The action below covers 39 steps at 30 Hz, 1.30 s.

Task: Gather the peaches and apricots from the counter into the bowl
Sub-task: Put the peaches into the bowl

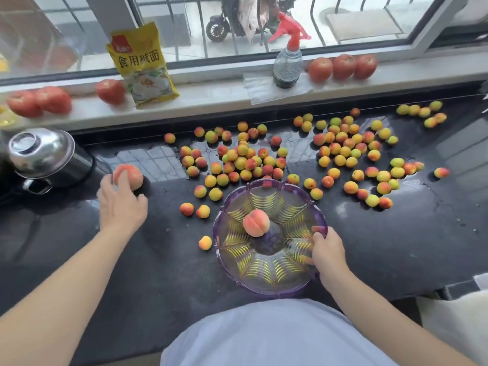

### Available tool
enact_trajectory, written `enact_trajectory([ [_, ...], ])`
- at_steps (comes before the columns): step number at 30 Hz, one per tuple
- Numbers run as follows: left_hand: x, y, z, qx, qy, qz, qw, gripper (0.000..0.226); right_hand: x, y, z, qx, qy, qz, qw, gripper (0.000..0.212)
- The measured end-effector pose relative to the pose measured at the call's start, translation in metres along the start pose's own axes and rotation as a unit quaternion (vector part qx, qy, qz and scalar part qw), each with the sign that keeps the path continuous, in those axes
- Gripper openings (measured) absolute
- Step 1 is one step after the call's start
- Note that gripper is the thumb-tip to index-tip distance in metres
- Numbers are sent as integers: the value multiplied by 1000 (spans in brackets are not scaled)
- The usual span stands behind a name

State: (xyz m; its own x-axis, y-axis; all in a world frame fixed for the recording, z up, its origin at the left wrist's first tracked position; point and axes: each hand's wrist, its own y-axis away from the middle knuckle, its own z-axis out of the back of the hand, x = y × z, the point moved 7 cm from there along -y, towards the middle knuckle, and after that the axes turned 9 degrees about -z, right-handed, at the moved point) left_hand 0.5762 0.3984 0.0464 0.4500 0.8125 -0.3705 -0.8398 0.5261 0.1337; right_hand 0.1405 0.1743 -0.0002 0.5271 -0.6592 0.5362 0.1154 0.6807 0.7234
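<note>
Near edge, bottom centre of the frame: pale shirt front (277, 336), both bare forearms reaching up over the dark wet counter (163, 273). Right hand (328, 250), lower right of centre, grips the right rim of the purple plastic bowl (266, 281), fingers curled over the edge, thumb inside. Bowl sits on the counter at centre frame; one peach (256, 223) lies inside it near the middle, against the dark centre hub. One lone apricot (205, 243) sits just left of the bowl, apart from the rim. Left hand (120, 204), mid left of the frame, has fingers curled around a second peach (129, 175) resting on the counter; lifted or not, cannot tell. Further up, scattered apricots (245, 159) cover the counter across centre and right of the frame, one cluster just above the bowl, another toward upper right. Far left: inverted steel bowl (42, 151) on top of a dark pot. Beyond, on the windowsill (211, 93): tomatoes (343, 66) at left and right, a yellow baking soda bag (144, 64) and a spray bottle (287, 59) with red trigger.
</note>
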Motion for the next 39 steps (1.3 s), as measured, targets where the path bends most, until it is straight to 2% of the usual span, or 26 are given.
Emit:
enact_trajectory([
  [6, 17, -51, -10, 58, -7, 37, 998, 82, 1, 4, -1, 2, -2, -12, 1000, 19],
  [15, -2, -61, -8, 31, 39, 33, 998, 77, 2, 5, -1, 5, 4, -12, 1000, 19],
  [20, -66, 9, 1, 13, 221, -64, 973, 83, 3, 5, 0, 20, -9, -6, 1000, 19],
  [23, -120, 79, -6, 77, 253, -144, 954, 88, 4, 5, 0, 35, -19, -7, 999, 19],
  [26, -182, 137, -30, 121, 185, -303, 927, 79, 4, 6, 1, 56, -12, -16, 998, 20],
  [28, -211, 162, -60, 133, 98, -418, 893, 66, 4, 7, 3, 78, -9, -20, 997, 20],
  [30, -227, 176, -94, 139, 19, -495, 858, 59, 4, 9, 4, 101, -8, -21, 995, 20],
  [34, -244, 176, -134, 120, -100, -551, 820, 54, 3, 9, 5, 123, -5, -23, 992, 20],
  [39, -243, 161, -143, 143, -170, -526, 821, 70, 2, 9, 4, 113, -4, -18, 993, 21],
])
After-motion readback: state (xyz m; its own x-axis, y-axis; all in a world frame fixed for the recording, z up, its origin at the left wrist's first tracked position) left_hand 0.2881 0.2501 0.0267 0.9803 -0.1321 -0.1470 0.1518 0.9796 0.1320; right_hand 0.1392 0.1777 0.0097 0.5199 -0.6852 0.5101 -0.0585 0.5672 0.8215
